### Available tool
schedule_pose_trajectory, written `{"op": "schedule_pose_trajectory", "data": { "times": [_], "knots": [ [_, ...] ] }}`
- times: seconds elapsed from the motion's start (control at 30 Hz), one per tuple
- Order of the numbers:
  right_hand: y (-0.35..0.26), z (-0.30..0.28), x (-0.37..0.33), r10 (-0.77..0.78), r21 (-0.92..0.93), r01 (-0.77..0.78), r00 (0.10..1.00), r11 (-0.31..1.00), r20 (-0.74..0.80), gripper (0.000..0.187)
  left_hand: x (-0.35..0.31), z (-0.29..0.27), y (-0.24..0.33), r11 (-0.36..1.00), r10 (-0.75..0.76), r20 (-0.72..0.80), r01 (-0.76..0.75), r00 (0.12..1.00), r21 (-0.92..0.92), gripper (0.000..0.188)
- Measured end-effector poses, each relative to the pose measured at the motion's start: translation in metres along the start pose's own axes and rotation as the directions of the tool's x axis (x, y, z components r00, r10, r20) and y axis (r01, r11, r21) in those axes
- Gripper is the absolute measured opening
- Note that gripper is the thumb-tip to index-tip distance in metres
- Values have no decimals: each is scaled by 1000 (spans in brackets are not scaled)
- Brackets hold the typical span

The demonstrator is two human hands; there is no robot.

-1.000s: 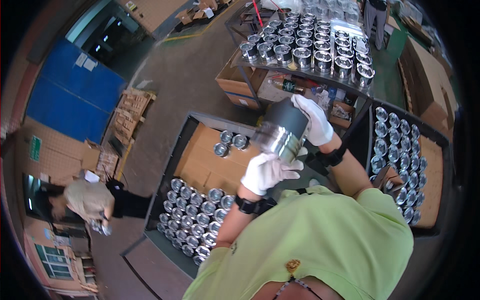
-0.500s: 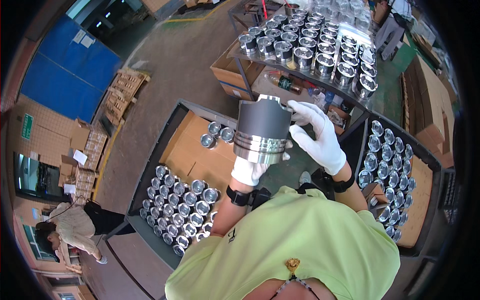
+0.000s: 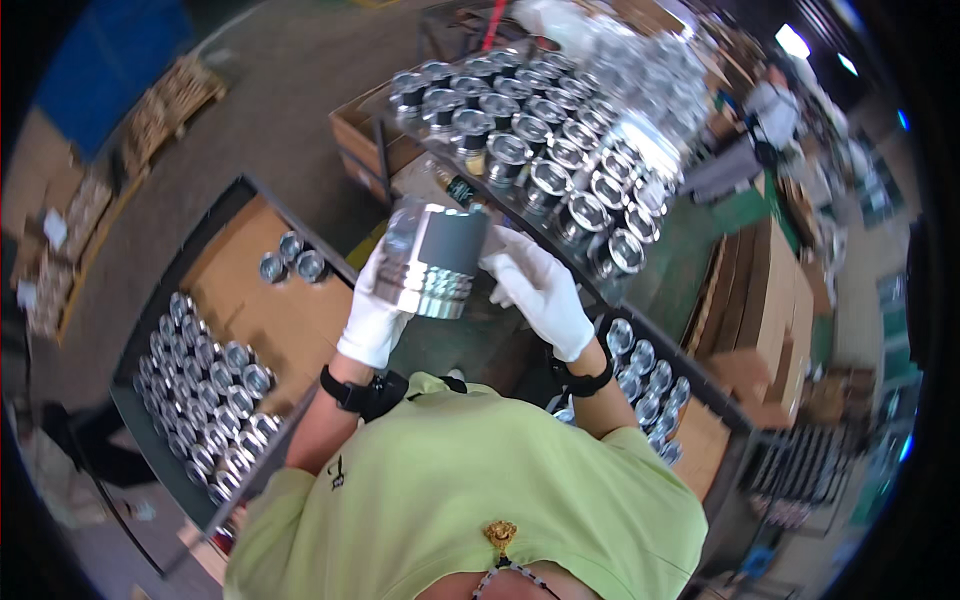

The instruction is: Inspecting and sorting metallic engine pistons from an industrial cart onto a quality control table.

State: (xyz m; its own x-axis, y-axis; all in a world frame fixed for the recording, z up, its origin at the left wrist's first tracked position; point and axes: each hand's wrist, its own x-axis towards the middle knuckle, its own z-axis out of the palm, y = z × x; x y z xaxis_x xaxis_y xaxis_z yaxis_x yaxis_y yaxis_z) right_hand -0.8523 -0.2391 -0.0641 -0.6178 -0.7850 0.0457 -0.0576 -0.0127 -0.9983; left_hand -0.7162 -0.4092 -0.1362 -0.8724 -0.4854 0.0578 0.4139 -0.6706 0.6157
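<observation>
A piston (image 3: 455, 245) with a dark grey skirt and shiny ring grooves is in front of me, slightly smeared by motion. My left hand (image 3: 368, 325), in a white glove, is closed on its left side and lower part; most of those fingers are hidden behind the metal. On the other side, my right hand (image 3: 545, 295), gloved in white too, has bent, parted fingers with the tips at the piston's right edge. Whether they press on it I cannot tell.
Many pistons stand in rows on a metal table (image 3: 590, 283) ahead. A cardboard-lined bin (image 3: 315, 325) at left holds more, with three set apart. Another piston bin (image 3: 703, 440) stands at right, near cardboard boxes (image 3: 765, 310). Someone (image 3: 770, 125) stands at the far right.
My view has swung to the right. The piston has turned in my left hand, which now shows along its left side. My right fingers are more bent and at the piston's edge.
</observation>
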Motion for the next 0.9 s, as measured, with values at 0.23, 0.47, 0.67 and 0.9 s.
{"op": "schedule_pose_trajectory", "data": {
  "times": [0.23,0.47,0.67,0.9],
  "knots": [
    [-26,4,25,322,-183,-312,946,932,26,69,24,19,12,790,263,246,-354,933,500,72],
    [40,10,59,-152,-140,145,988,980,-41,50,50,23,63,-103,236,664,-661,709,743,75],
    [64,34,76,60,365,-37,997,930,-52,30,61,8,65,456,246,354,-430,902,779,85],
    [62,34,119,-218,230,230,973,946,-77,31,69,-12,56,716,-601,446,694,663,-68,72]
  ]
}}
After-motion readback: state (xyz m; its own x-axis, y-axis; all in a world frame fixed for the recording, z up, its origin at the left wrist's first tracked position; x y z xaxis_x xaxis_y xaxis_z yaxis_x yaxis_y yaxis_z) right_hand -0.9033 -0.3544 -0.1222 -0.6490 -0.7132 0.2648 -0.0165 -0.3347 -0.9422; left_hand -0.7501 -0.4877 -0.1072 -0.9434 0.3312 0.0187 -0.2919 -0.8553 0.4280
